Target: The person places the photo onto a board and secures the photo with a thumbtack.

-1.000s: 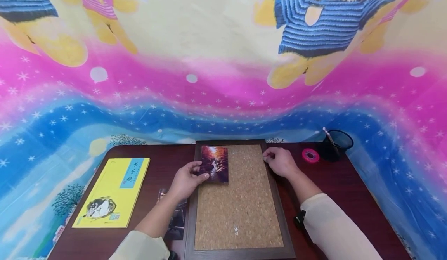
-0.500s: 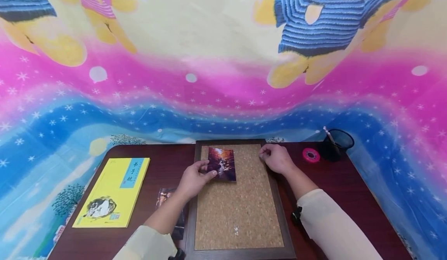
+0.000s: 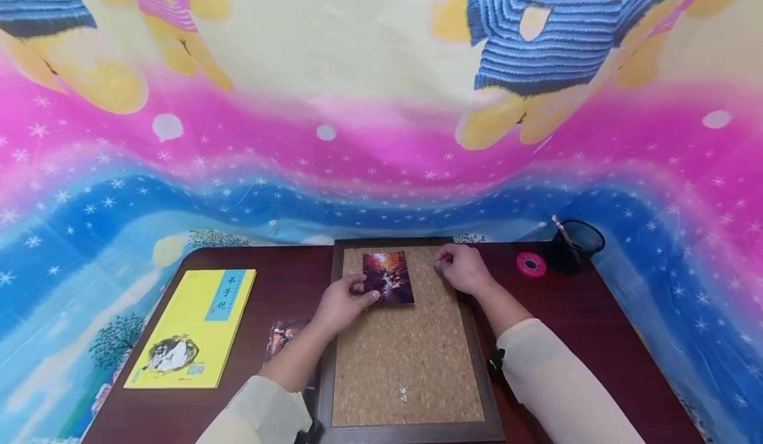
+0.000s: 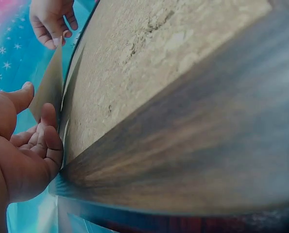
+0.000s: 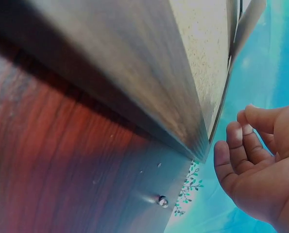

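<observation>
My left hand [image 3: 344, 305] pinches a photo print [image 3: 387, 275] by its lower left edge. The print shows a stream among orange trees and overlaps the upper part of a cork board [image 3: 411, 358] in a dark wooden frame. In the left wrist view the print [image 4: 49, 85] stands out from the cork at an angle, seen nearly edge-on. My right hand [image 3: 465, 268] hovers over the board's upper right side, thumb and index fingertips together; I cannot tell whether something small is between them. Several small clear pins [image 3: 403, 394] sit low on the cork.
A second photo [image 3: 286, 334] lies left of the board, partly under my left forearm. Further left is a yellow book [image 3: 191, 328]. A pink tape roll [image 3: 530, 265] and a black mesh pen holder [image 3: 563, 258] stand back right. A patterned cloth [image 3: 381, 166] hangs behind the table.
My left hand has carried the photo to the right across the top of the board. My right hand has moved left, from the frame's edge in over the cork.
</observation>
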